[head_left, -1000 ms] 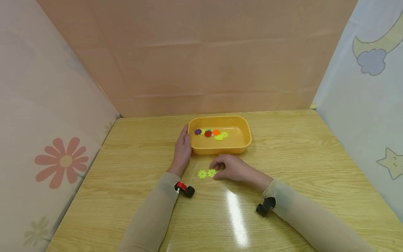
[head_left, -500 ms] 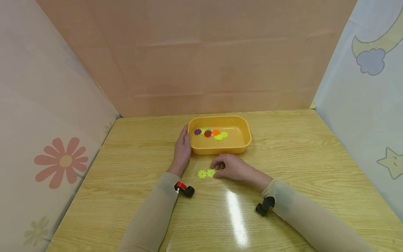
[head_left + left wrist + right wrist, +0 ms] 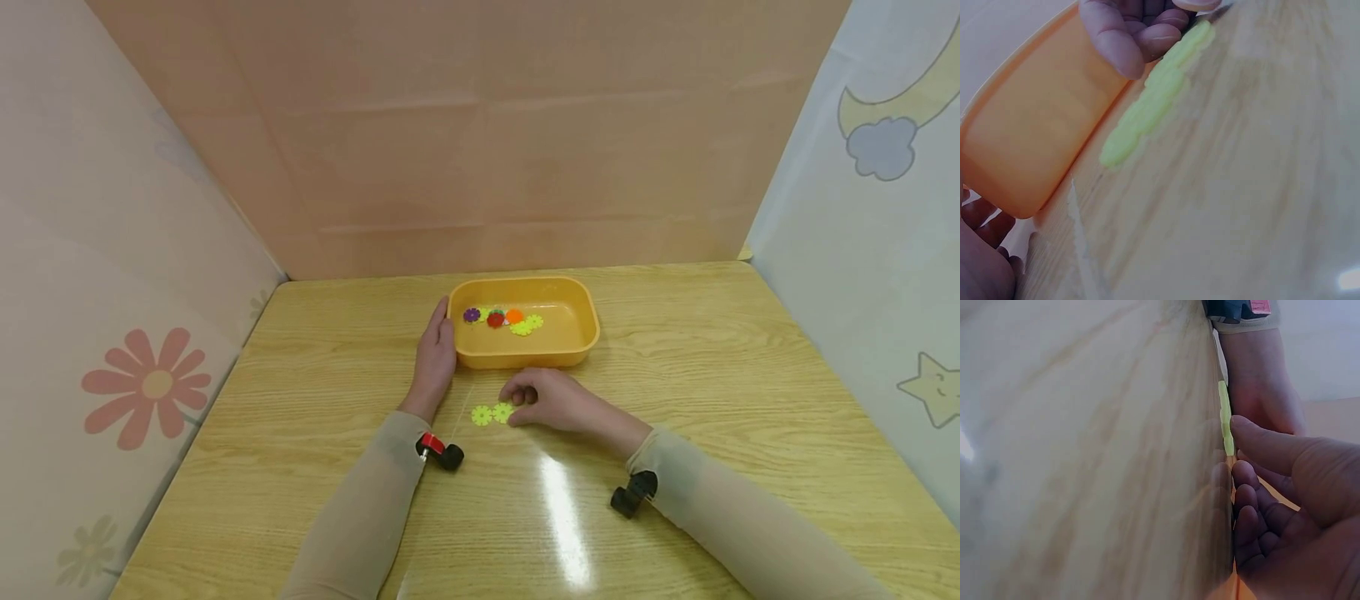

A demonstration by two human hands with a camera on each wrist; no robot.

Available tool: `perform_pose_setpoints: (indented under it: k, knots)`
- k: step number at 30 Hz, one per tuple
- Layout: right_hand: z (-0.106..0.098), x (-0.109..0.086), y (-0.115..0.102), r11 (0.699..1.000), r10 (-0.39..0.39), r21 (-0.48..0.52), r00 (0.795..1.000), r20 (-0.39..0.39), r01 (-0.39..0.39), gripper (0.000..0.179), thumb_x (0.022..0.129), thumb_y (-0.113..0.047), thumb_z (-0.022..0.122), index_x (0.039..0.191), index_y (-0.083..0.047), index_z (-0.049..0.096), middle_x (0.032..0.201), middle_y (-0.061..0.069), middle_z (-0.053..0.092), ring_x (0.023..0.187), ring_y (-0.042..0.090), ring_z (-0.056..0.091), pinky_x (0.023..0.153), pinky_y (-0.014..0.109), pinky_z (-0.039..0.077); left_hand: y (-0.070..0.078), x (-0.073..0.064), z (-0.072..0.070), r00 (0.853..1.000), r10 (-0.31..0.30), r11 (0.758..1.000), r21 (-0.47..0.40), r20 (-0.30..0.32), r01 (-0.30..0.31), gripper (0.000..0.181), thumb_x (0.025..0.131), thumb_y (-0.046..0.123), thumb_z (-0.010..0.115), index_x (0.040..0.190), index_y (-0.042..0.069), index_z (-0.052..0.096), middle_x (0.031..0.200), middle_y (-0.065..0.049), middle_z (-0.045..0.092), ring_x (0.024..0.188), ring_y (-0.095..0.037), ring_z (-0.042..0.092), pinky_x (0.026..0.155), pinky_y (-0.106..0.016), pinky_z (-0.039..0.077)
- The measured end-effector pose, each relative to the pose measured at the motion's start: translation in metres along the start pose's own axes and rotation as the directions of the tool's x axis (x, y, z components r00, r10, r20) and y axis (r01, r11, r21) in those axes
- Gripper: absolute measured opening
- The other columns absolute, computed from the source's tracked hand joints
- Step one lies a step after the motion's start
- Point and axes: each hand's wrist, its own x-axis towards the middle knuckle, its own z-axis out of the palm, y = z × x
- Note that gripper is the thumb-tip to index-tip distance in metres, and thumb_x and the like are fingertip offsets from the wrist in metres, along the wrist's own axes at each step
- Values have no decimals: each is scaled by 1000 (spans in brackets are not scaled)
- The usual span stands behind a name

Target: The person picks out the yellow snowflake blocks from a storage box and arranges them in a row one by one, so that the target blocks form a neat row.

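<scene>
In the head view my right hand (image 3: 553,400) pinches the right one of two yellow-green flower-shaped plastic discs between thumb and forefinger. That right disc (image 3: 502,412) lies edge to edge with the left disc (image 3: 482,415), flat on the table. From the left wrist they look like one scalloped yellow strip (image 3: 1147,103) below the right hand's fingers (image 3: 1113,44). The right wrist view has the thumb (image 3: 1260,440) right at the strip's edge. My left hand (image 3: 435,358) rests along the left wall of an orange-yellow plastic tray (image 3: 525,360), its fingers pointing away from me.
Inside the tray lie several more flower discs: a purple one (image 3: 472,314), a red one (image 3: 496,319), an orange one (image 3: 514,316) and some yellow ones (image 3: 522,328). Wood-grain tabletop (image 3: 337,333) surrounds it, with a back panel (image 3: 480,167) and printed side walls.
The right disc has shifted slightly left, closing the small gap to the left disc. My left hand and the tray have stayed in place.
</scene>
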Motion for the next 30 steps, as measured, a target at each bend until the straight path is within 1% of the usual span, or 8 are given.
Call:
perform_pose_setpoints:
  k: [2,3,4,8,13,18,23,30]
  knots:
    - [0,-2,-1,1000,14,24,1000,-12,-14,28,93,-21,91,118,-13,81,100,-4,72,93,14,64,85,31,56,0,0,0,1000,1,1000,0,-2,-1,62,119,46,31,177,25,30,179,4,32,166,-18,25,135,-43,21]
    - [-3,-4,-9,998,52,34,998,-20,-51,29,92,-17,91,119,-11,81,100,-3,73,94,16,66,86,33,57,0,-1,1,1000,3,1000,0,-3,-3,62,119,45,31,177,25,30,179,4,32,166,-18,25,135,-43,21]
    - [-3,-4,-9,997,64,42,997,-30,-63,31,92,-17,92,120,-10,81,101,-2,74,95,16,66,86,34,58,0,-1,1,1000,4,1000,2,-5,-4,62,119,45,31,177,25,30,179,4,33,166,-18,26,135,-43,21]
    - [-9,-8,-16,995,96,28,993,-74,-94,34,92,-16,92,123,-8,81,101,-1,74,94,16,66,87,36,58,1,-1,1,1000,7,1000,5,-7,-7,62,119,46,31,177,24,30,179,4,33,165,-18,26,135,-42,22]
    - [-27,-12,-32,996,87,-5,989,-116,-88,32,95,-17,90,124,-6,80,100,-2,71,92,15,63,82,33,56,1,-1,0,1000,-3,1000,0,-1,3,63,119,46,31,177,24,28,180,4,31,166,-19,25,135,-43,21]
    - [-43,-15,-44,998,61,-23,986,-156,-65,32,94,-18,91,123,-11,81,98,-5,70,89,17,63,78,32,56,0,-1,-1,1000,1,1000,-2,-2,-1,61,120,43,31,177,23,28,180,4,31,166,-19,25,135,-43,22]
    - [-57,-15,-45,997,58,-29,976,-209,-66,31,95,-19,90,123,-13,81,100,-4,70,88,17,62,76,32,54,0,-2,-2,1000,3,1000,-9,-3,-3,59,120,40,33,177,25,29,179,4,32,166,-18,26,135,-42,22]
    - [-72,-8,-40,995,96,-14,964,-249,-102,32,96,-23,89,125,-11,80,100,-1,71,87,21,62,77,35,54,1,-2,-1,1000,2,1000,-7,1,-2,60,120,40,32,177,22,29,180,3,31,166,-20,25,135,-44,21]
